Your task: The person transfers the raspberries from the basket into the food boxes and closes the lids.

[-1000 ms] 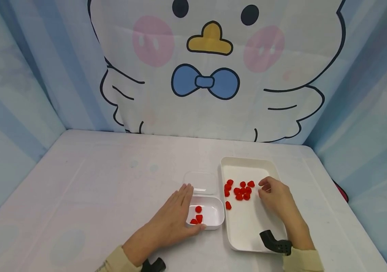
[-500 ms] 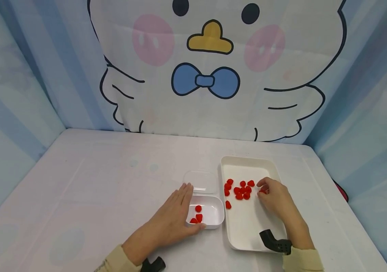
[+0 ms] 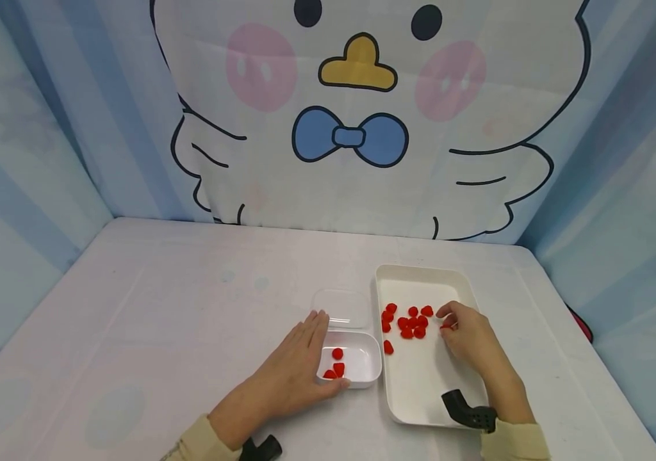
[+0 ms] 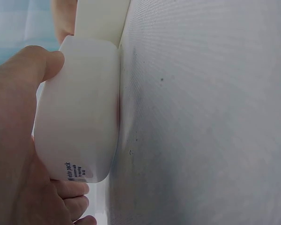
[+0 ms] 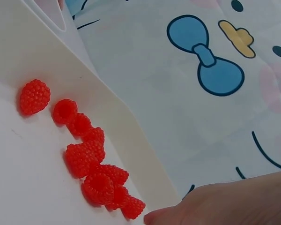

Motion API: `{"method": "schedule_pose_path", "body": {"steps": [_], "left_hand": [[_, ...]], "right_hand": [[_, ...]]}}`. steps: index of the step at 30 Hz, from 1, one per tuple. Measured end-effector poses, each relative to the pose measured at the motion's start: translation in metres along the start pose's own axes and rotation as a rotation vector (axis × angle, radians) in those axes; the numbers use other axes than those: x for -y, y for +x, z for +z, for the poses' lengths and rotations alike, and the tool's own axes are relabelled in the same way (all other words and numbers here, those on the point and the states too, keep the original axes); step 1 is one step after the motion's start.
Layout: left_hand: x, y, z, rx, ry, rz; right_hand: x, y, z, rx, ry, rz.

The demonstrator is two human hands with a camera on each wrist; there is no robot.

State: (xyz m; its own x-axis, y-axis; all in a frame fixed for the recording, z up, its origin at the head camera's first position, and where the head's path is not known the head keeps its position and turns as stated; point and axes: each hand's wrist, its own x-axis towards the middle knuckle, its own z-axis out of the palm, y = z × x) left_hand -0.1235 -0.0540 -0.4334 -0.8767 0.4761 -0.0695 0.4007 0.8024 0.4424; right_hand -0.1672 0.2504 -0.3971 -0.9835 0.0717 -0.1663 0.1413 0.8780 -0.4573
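My left hand [image 3: 290, 368] lies along the left end of a small white plastic box [image 3: 365, 360], its fingers straight. Its thumb rests on the near rim, as the left wrist view also shows. Inside the box are a few red raspberries [image 3: 337, 353]. Over a long cream tray [image 3: 426, 390], my right hand [image 3: 469, 333] pinches a raspberry [image 3: 446, 327] between thumb and fingers; only a bit of it shows. Several more raspberries [image 5: 84, 159] lie in the tray, left of that hand, some touching one another.
A clear plastic lid [image 3: 339, 307] lies behind the box. The box stands against the tray's left side. Both are on a white-covered table [image 3: 149, 320]. A cloth with a cartoon character [image 3: 357, 186] hangs at the back, with blue-white curtains [image 3: 628, 211] at the sides.
My right thumb and fingers have closed on a raspberry, which now shows between them. My left hand, the box and the other raspberries have stayed put.
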Motion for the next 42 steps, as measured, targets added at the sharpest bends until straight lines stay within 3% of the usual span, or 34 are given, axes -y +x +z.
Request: {"method": "schedule_pose_path", "body": {"steps": [21, 42], "left_hand": [[-0.002, 0.001, 0.0, 0.001, 0.001, 0.004], [-0.001, -0.001, -0.001, 0.004, 0.011, -0.002]], "right_hand": [[0.007, -0.01, -0.007, -0.082, 0.084, -0.134], [0.037, -0.023, -0.005, -0.1, 0.137, -0.219]]}}
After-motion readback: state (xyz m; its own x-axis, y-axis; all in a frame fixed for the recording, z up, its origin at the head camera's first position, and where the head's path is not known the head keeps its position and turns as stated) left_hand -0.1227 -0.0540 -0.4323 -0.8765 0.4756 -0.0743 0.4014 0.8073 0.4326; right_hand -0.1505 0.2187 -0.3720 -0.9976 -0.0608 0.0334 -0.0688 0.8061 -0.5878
